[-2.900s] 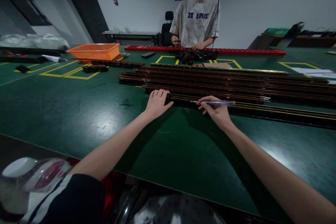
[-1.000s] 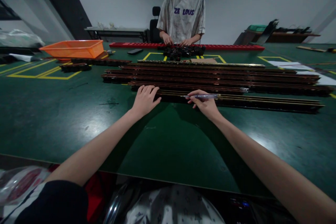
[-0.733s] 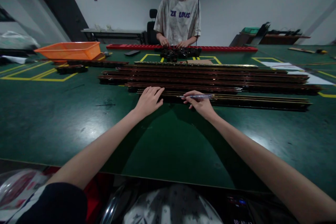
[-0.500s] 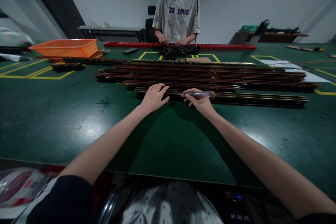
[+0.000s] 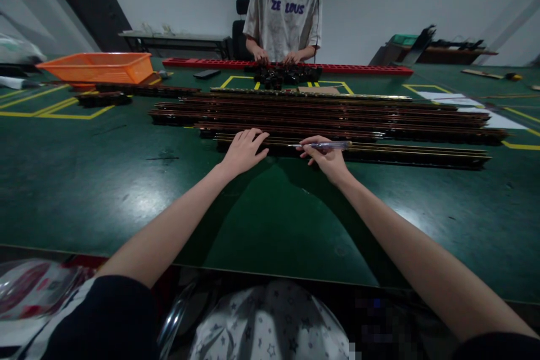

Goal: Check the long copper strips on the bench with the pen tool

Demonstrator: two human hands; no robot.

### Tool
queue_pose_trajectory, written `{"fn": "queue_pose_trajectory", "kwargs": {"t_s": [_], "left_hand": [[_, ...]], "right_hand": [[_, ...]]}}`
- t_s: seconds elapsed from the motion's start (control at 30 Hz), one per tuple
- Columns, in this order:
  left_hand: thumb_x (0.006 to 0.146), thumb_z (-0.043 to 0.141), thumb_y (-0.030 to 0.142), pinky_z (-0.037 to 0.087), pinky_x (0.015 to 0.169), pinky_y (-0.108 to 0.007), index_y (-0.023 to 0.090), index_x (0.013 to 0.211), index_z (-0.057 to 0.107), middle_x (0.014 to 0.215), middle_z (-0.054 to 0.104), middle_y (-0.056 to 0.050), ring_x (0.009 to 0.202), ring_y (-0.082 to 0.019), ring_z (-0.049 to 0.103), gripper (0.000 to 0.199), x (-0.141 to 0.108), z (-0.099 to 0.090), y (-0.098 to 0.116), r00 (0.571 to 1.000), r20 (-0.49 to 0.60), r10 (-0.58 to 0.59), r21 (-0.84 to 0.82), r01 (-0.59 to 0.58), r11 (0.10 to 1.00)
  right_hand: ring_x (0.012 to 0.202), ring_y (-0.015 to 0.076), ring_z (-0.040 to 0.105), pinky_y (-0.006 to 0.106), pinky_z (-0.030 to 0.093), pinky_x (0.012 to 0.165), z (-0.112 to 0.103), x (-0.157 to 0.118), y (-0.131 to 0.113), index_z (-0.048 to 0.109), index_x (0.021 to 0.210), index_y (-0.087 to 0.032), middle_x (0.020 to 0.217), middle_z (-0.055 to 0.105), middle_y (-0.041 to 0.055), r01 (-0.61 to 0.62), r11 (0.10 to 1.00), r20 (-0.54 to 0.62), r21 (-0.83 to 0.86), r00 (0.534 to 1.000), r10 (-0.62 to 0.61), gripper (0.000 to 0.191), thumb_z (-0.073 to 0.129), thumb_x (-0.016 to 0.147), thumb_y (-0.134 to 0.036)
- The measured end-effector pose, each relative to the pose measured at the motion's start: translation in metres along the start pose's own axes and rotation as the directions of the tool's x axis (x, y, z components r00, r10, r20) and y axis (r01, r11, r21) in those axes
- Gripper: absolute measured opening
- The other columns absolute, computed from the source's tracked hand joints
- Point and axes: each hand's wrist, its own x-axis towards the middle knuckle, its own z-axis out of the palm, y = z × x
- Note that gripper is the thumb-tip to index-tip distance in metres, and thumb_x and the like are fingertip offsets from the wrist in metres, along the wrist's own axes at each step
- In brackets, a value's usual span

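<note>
Nearest to me on the green table lies a long dark strip with brass-coloured edges (image 5: 413, 154). My left hand (image 5: 244, 152) rests on the left part of this strip, its fingers apart and nothing held in them. A screwdriver with a clear, purplish handle (image 5: 329, 145) is gripped in my right hand (image 5: 327, 160), its thin shaft pointing left over the strip. Where exactly the tip touches is too small to tell. Just behind lie several more long, dark, reddish strips (image 5: 295, 115), side by side.
Across the green table (image 5: 261, 225), a person (image 5: 287, 17) handles a cluster of black parts (image 5: 282, 76) before a long red rail (image 5: 363, 69). An orange basket (image 5: 101, 70) stands at the back left. White papers (image 5: 498, 118) lie at the right.
The whole view has shifted slightly, so the table sits a little higher. My right hand with the screwdriver is slightly further right along the strip. My left hand stays on the strip.
</note>
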Motion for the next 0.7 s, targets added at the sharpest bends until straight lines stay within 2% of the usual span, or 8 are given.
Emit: {"fn": "queue_pose_trajectory", "kwargs": {"t_s": [0.7], "left_hand": [[0.091, 0.037, 0.033, 0.035, 0.099, -0.043, 0.012, 0.13, 0.046, 0.121, 0.055, -0.015, 0.111, -0.028, 0.05, 0.045, -0.0023, 0.0006, -0.0011, 1.0, 0.01, 0.002, 0.013, -0.002, 1.0]], "right_hand": [[0.066, 0.0144, 0.063, 0.022, 0.046, 0.046, -0.0047, -0.0027, -0.0005, 0.063, 0.083, -0.021, 0.082, 0.07, 0.0044, -0.021, 1.0, -0.066, -0.009, 0.998, 0.021, 0.023, 0.067, 0.072, -0.04]]}}
